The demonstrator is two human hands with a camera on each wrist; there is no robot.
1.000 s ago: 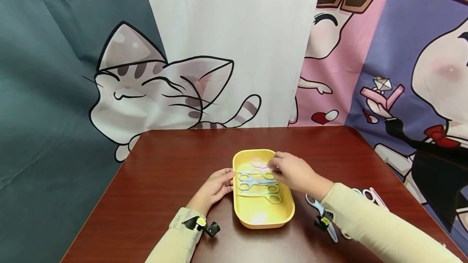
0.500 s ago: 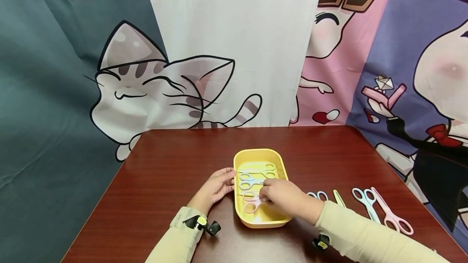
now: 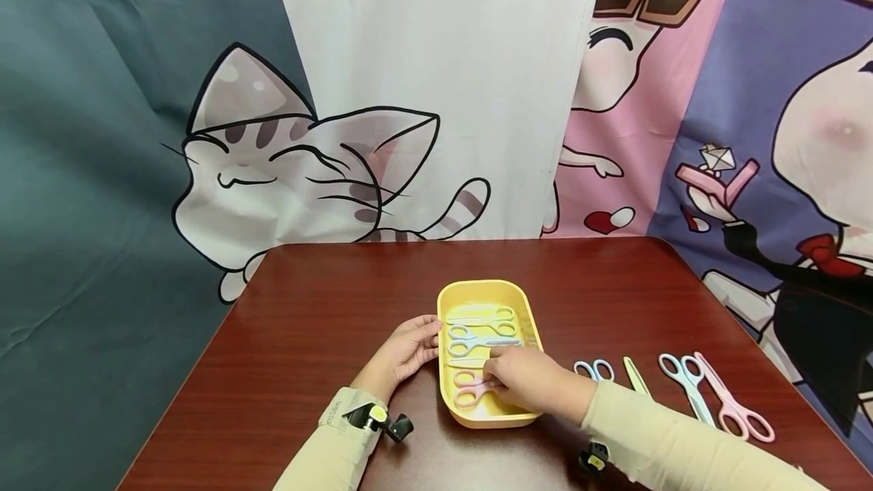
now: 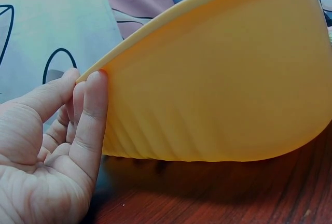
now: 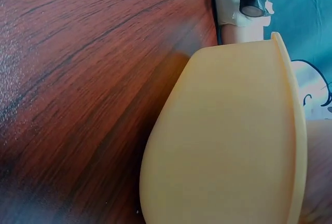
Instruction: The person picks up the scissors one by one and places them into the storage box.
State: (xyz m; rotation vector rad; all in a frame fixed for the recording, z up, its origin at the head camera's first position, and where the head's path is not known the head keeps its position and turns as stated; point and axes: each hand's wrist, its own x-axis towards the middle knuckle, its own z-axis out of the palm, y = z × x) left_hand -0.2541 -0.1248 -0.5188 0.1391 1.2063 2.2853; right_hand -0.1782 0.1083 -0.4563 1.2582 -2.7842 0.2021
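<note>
A yellow plastic tray (image 3: 446, 301) stands on the table, my left hand (image 3: 409, 347) at its left side. In the left wrist view, the thumb and fingers of that hand pinch the tray's rim. Inside the tray's near end my right hand (image 3: 532, 381) holds a pair of pink scissors (image 3: 467, 398), its loops to the left and its blades covered by the fingers. Farther back in the tray lie blue scissors (image 3: 461, 342) and yellow-green scissors (image 3: 504, 322). Beside the pink pair, a pale green blade (image 3: 466, 363) shows, its handle hidden under my right hand.
Right of the tray lie more scissors: a blue pair (image 3: 595, 370) and a yellow-green pair (image 3: 636, 376), partly behind my right arm, a light blue pair (image 3: 685, 377) and a pink pair (image 3: 735, 405). A printed cloth (image 3: 436, 59) hangs behind the table (image 3: 327, 301).
My right hand has carried the pink scissors from the tray's far end to its near end, with only a slight shift in the last half second. The left hand keeps its place on the rim.
</note>
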